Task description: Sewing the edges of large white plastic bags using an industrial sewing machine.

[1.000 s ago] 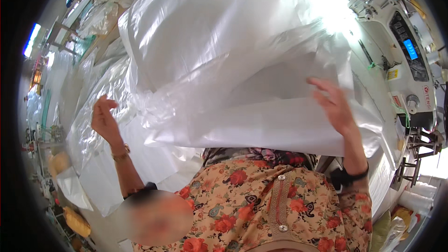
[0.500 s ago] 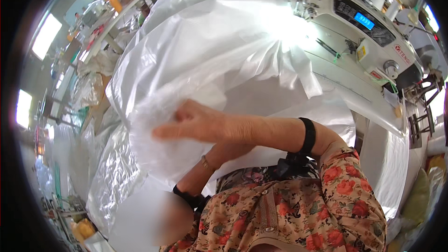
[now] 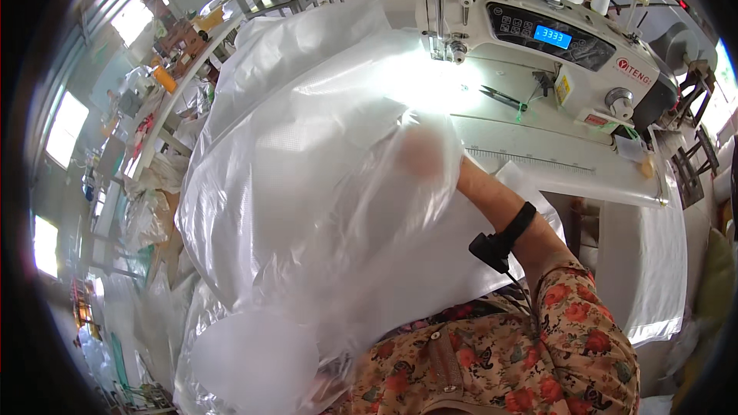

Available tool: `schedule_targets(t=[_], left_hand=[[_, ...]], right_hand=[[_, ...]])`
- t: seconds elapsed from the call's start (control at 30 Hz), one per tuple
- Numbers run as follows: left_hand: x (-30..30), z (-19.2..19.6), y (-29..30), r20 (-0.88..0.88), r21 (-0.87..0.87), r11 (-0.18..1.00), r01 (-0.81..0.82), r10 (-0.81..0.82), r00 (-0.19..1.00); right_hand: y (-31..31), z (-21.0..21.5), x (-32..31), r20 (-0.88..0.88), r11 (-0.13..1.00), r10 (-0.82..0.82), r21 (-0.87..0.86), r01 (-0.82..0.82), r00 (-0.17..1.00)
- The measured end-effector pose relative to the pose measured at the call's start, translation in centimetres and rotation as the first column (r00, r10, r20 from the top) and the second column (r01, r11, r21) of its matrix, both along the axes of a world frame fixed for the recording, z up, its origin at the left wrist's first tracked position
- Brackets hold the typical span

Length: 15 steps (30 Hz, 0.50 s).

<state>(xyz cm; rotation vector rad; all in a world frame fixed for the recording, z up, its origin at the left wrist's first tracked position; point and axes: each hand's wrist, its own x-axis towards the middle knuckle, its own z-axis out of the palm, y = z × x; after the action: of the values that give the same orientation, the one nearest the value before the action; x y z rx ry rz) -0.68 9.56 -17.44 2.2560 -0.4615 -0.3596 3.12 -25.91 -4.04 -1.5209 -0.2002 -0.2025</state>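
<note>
Big translucent plastic bag (image 3: 307,207) billows across my lap and left side, reaching toward the sewing machine. Light, limp, slick film, I judge; best taken by a bunched edge, not the flat. My right hand (image 3: 421,155) is under the film, blurred; cannot tell whether the fingers grip. Left hand hidden by the bag. Black wrist strap (image 3: 503,240) on my right forearm. Farther right: white table (image 3: 553,165), scissors (image 3: 503,97), sewing machine (image 3: 538,31). The needle area could snag loose film.

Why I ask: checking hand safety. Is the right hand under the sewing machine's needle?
No, the right hand is behind the clear plastic sheet, away from the sewing machine.
</note>
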Motion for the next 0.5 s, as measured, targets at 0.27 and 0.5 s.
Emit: schedule_targets(t=[0.27,0.5], left_hand=[[-0.3,0.4,1.9,-0.024,-0.001,0.998,-0.070,0.070,0.997],[-0.4,1.1,2.7,-0.024,-0.004,0.994,-0.112,0.112,0.993]], right_hand=[[0.7,0.0,0.7,0.234,0.775,0.233,0.542,-0.326,0.944],[-0.3,0.3,3.7,0.553,0.734,-0.240,-0.434,0.522,0.798]])
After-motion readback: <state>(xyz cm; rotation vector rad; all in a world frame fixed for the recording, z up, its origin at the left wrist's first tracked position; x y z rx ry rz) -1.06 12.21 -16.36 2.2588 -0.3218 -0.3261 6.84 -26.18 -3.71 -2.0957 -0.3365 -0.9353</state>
